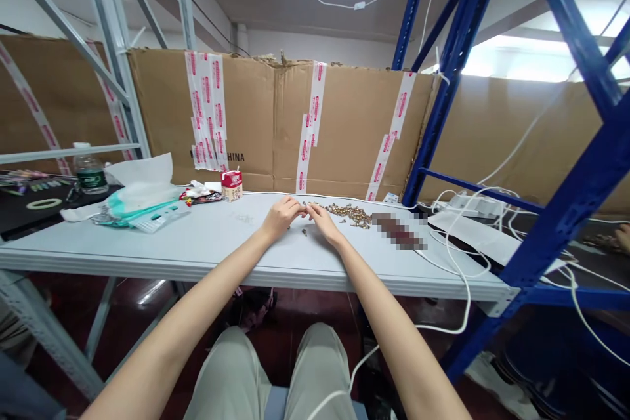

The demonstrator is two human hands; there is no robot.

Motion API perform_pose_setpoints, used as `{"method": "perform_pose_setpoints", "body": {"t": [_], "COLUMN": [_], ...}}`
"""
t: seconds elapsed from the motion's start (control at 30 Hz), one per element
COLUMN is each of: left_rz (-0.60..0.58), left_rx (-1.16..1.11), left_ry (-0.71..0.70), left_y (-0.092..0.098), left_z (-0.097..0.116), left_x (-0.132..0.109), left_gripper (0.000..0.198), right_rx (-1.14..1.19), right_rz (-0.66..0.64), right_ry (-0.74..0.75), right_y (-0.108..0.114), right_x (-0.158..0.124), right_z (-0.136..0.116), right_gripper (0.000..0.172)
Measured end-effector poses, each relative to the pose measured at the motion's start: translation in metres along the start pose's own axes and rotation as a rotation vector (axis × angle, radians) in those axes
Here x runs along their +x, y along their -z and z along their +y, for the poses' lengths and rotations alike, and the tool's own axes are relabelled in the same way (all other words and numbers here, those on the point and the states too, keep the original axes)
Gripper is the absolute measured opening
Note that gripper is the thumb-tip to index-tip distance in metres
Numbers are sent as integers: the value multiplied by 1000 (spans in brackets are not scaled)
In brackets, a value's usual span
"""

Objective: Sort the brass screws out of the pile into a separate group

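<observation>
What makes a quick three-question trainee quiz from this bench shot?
1. Which is nearer the pile of small brass-coloured metal parts: the left hand or the right hand?
2. True or false: the plastic water bottle stands to the right of both hands.
3. Fill in the blank: the steel rack at the right of the view is painted ____.

Key: 1. The right hand. 2. False, it stands far off to their left. 3. Blue.
</observation>
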State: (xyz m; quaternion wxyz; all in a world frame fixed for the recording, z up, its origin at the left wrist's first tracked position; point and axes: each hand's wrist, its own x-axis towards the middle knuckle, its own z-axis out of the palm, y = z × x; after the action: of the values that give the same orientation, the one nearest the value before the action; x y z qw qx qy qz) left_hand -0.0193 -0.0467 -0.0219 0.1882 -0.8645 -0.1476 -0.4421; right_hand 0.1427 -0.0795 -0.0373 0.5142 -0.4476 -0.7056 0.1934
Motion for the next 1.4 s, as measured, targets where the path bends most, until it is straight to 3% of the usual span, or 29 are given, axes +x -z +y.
{"method": "perform_pose_setpoints", "body": {"t": [0.47, 1.1, 1.23, 1.33, 1.4], "left_rz": [-88, -168, -151, -119, -98], "left_rx": [134, 96, 104, 149, 198], "left_ry": [28, 41, 109, 233, 333], "left_y": [-4, -5, -1, 3, 5], "left_z": [-3, -1, -5, -12, -19], "left_x": [-1, -1, -1, -3, -6], "left_gripper": [26, 27, 26, 23, 20], "right_rx": [178, 116, -50, -398, -660], "right_rz": [65, 44, 172, 286, 239], "right_ry": [-53, -127, -165, -272, -323], "right_y": [2, 2, 11, 28, 41], "right_x": [-3, -2, 2, 5, 4], "right_z": [-6, 2, 13, 23, 29], "right_gripper": [33, 40, 37, 28, 23]}}
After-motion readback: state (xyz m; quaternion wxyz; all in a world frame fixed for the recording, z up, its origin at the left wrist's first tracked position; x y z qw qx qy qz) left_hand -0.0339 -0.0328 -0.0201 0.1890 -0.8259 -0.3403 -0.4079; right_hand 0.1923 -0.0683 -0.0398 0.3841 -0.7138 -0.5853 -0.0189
